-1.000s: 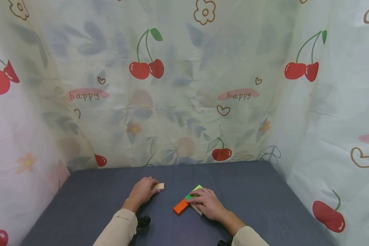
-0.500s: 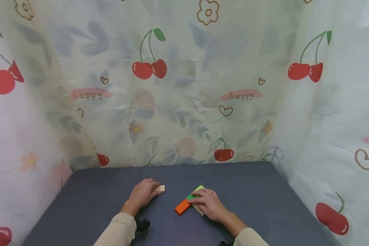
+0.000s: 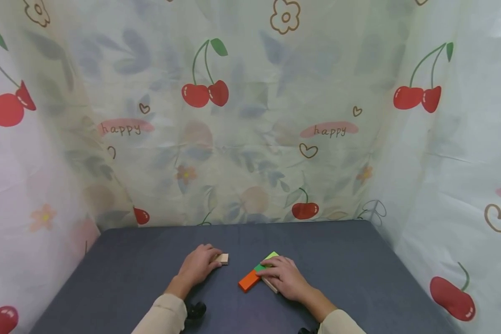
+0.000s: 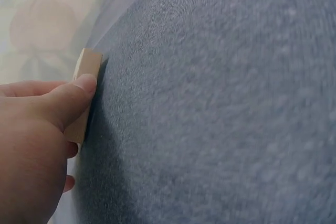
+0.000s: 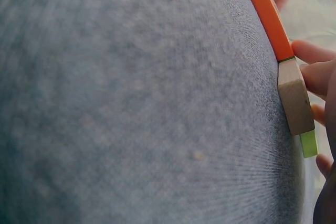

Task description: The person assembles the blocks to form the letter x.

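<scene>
My left hand (image 3: 198, 265) pinches a plain wooden block (image 4: 90, 65) between thumb and fingers, low over the dark table, left of the coloured blocks. My right hand (image 3: 285, 278) rests with its fingers on a slanting row of blocks. An orange block (image 3: 249, 280) forms the row's near end, a green block (image 3: 259, 267) sits in the middle and a lime-green block (image 3: 272, 255) is at the far end. Against the row's near side lies another plain wooden block (image 5: 295, 100), partly hidden by the right hand in the head view.
The table (image 3: 338, 250) is covered in dark grey-blue cloth. Patterned curtains (image 3: 250, 162) with cherries and flowers enclose its back and both sides. A black wrist-worn device (image 3: 196, 310) shows below the left hand.
My left hand, holding the wooden block, has shifted slightly nearer and to the right, towards the coloured row. The right hand keeps its place on the row. The head view has turned slightly left.
</scene>
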Tool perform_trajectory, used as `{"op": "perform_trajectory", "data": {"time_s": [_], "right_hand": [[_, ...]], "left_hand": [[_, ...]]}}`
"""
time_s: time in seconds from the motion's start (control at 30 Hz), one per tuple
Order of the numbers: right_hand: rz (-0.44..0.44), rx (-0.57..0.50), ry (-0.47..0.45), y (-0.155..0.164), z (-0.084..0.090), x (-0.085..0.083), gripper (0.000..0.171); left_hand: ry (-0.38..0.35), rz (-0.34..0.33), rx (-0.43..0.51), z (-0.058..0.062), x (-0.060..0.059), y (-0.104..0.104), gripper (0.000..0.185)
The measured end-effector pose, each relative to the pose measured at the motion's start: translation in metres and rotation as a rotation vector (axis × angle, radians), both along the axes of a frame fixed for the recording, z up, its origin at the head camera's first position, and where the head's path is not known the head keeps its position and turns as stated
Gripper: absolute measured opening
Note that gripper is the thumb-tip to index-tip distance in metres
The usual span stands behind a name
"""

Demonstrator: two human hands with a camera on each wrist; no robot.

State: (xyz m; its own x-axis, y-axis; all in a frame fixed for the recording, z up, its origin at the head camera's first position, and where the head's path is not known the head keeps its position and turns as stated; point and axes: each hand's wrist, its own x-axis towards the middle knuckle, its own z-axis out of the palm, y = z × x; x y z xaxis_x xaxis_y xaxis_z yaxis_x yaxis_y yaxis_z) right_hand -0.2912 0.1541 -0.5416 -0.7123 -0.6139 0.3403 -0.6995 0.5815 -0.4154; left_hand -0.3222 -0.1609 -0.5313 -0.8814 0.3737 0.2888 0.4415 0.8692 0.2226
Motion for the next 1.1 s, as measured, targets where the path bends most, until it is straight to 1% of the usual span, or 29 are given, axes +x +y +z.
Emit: {"op": "perform_trajectory", "data": {"time_s": [0.27,0.53,0.7,0.9,1.1], "right_hand": [[-0.014,0.009,-0.005,0.000,0.000,-0.001,0.028],[-0.017,0.010,-0.013,0.000,-0.001,-0.001,0.028],[-0.019,0.018,-0.024,0.000,0.000,0.000,0.029],[-0.015,0.011,-0.012,-0.001,0.001,0.002,0.028],[-0.013,0.006,-0.003,-0.001,0.001,0.000,0.028]], "left_hand": [[0.007,-0.012,-0.010,0.000,0.000,0.007,0.024],[0.011,-0.026,-0.031,-0.001,0.002,0.007,0.029],[0.026,-0.032,-0.043,-0.001,0.002,0.009,0.029],[0.038,-0.044,-0.041,0.001,0.002,0.014,0.029],[0.054,-0.057,-0.040,0.004,0.004,0.019,0.029]]}}
